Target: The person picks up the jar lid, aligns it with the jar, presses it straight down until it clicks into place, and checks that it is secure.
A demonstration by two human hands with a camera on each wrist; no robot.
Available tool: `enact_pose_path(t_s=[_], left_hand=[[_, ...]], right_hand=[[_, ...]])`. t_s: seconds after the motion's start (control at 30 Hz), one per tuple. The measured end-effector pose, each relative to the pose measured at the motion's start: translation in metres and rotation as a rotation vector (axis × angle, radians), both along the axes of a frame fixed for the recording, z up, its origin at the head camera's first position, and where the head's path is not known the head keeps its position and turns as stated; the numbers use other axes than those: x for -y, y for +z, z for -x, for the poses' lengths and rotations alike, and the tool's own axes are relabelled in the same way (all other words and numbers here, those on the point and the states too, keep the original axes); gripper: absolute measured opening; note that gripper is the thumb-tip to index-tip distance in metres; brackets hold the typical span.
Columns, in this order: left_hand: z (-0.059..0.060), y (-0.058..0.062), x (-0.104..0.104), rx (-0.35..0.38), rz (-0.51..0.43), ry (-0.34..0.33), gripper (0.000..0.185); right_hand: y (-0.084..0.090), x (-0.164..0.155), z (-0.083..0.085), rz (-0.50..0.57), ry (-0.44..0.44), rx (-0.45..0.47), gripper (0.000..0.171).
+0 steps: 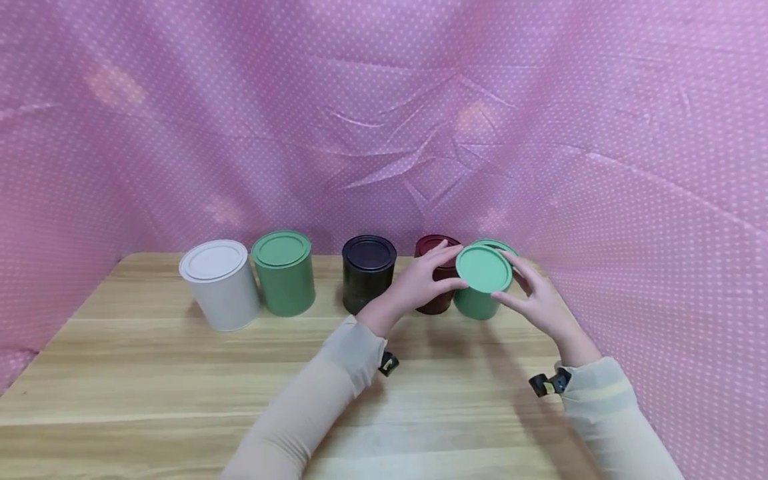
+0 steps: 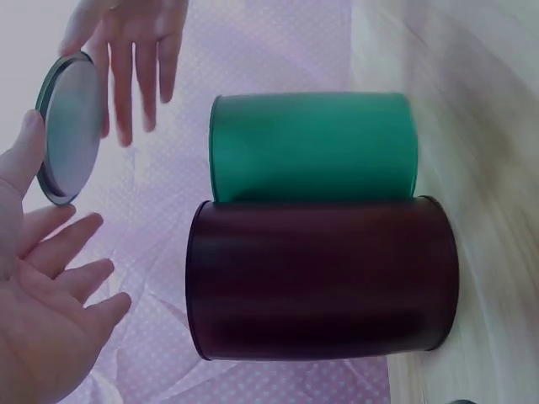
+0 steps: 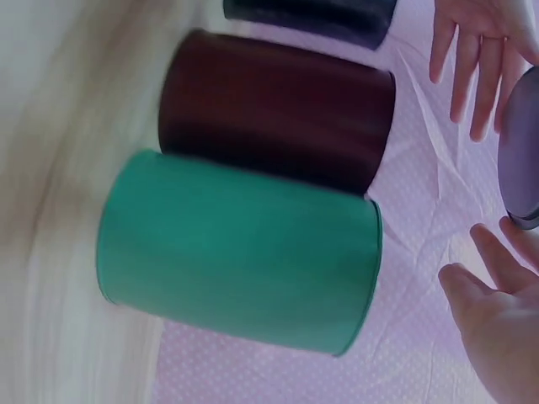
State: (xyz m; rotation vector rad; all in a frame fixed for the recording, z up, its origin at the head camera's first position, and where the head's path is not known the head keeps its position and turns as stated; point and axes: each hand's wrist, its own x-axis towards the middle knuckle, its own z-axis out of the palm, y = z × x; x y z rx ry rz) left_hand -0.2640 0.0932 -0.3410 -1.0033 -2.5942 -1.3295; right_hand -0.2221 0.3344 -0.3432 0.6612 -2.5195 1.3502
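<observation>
A round green lid (image 1: 483,269) is held up between the two hands, tilted toward the head camera, just above the green tin (image 1: 477,303) at the right end of the row. The left hand (image 1: 420,283) has its thumb and fingertips on the lid's left edge, the right hand (image 1: 540,300) its fingertips on the right edge; in both, the grip is light, the fingers nearly straight rather than curled round the lid. The step in hand is judged to be the handling of the lid over its tin. Whether the lid is being taken off or put on cannot be told.

Five tins are stood in a row at the back of the wooden table (image 1: 180,373): a white tin (image 1: 219,285), a second green tin (image 1: 283,272), a black tin (image 1: 367,272), a dark red tin (image 1: 437,280) and the green tin, the last two touching. The first four are lidded. What lies inside any of them cannot be seen.
</observation>
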Motion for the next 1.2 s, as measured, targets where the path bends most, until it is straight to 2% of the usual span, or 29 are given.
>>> enact_pose_path(t_s=[0.23, 0.37, 0.6, 0.7, 0.87, 1.03, 1.2], left_hand=[[0.011, 0.001, -0.019, 0.063, -0.026, -0.010, 0.071], [0.014, 0.003, -0.029, 0.092, -0.007, 0.013, 0.077], [0.021, 0.010, -0.047, 0.072, 0.047, 0.095, 0.076], [0.027, 0.013, -0.053, 0.054, 0.076, 0.122, 0.073], [0.039, 0.017, -0.055, 0.049, 0.147, 0.121, 0.071], [0.047, 0.011, -0.059, 0.060, 0.269, 0.100, 0.068], [0.051, 0.005, -0.065, 0.035, 0.370, 0.146, 0.066]], right_hand=[[0.004, -0.011, 0.008, 0.047, -0.025, 0.005, 0.069], [0.002, -0.017, 0.014, 0.043, -0.042, 0.020, 0.070], [0.010, -0.028, 0.025, 0.017, -0.098, 0.037, 0.071], [0.014, -0.032, 0.030, -0.015, -0.121, 0.078, 0.072], [0.015, -0.038, 0.042, -0.082, -0.129, 0.160, 0.074], [0.007, -0.045, 0.050, -0.105, -0.115, 0.219, 0.073], [-0.006, -0.050, 0.057, -0.104, -0.105, 0.258, 0.072]])
